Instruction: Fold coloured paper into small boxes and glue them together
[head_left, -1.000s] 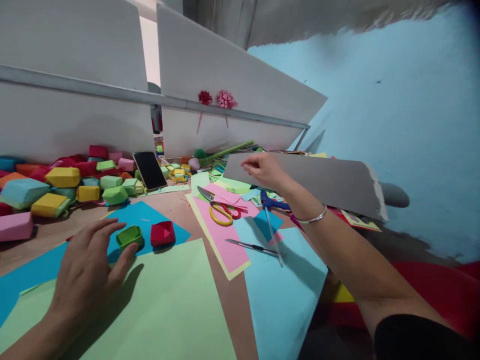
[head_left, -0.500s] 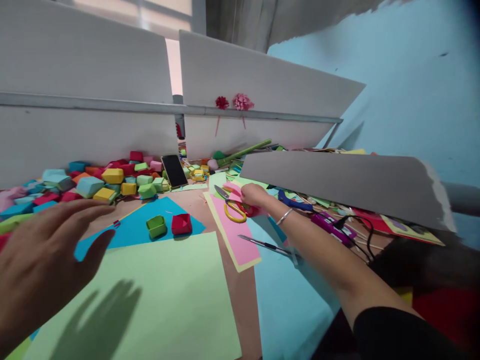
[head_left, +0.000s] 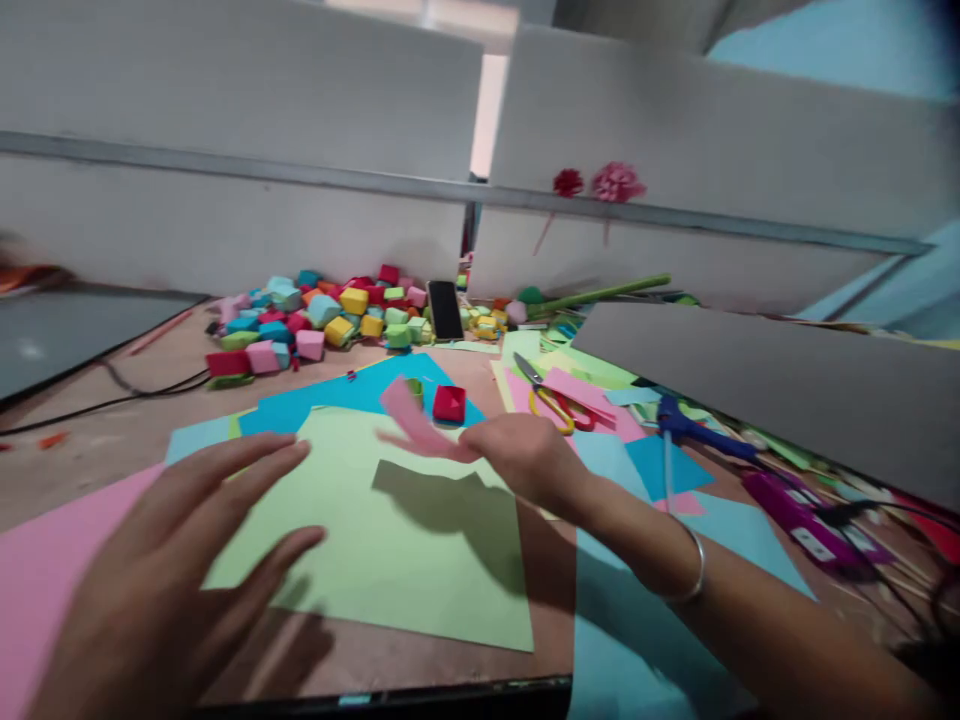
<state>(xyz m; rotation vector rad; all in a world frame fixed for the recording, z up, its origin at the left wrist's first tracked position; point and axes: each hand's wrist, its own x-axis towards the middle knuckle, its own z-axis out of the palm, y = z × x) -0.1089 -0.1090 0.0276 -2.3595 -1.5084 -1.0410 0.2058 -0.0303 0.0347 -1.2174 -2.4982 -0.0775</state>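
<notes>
My right hand [head_left: 525, 455] pinches a folded pink paper strip [head_left: 420, 425], blurred by motion, above a pale green sheet [head_left: 405, 560]. At the lower left, my left hand [head_left: 187, 560] hovers with fingers apart and nothing in it. Beyond the strip, a small red paper box [head_left: 449, 404] stands on a blue sheet [head_left: 300, 400], and a small green paper box [head_left: 415, 390] beside it is partly hidden by the strip. Scissors [head_left: 544, 385] with yellow and red handles rest on pink paper to the right of the boxes.
Several folded paper blocks [head_left: 352, 300] are heaped at the back, next to a phone [head_left: 445, 310]. A blue glue gun [head_left: 701, 430] and a purple power strip [head_left: 810, 525] with black cables lie on the right. A grey board [head_left: 735, 360] leans behind them. Two paper flowers [head_left: 616, 182] hang on the partition.
My right hand has come left and nearer from beside the scissors, carrying the pink strip. My left hand has moved rightward. The camera view has turned to the left.
</notes>
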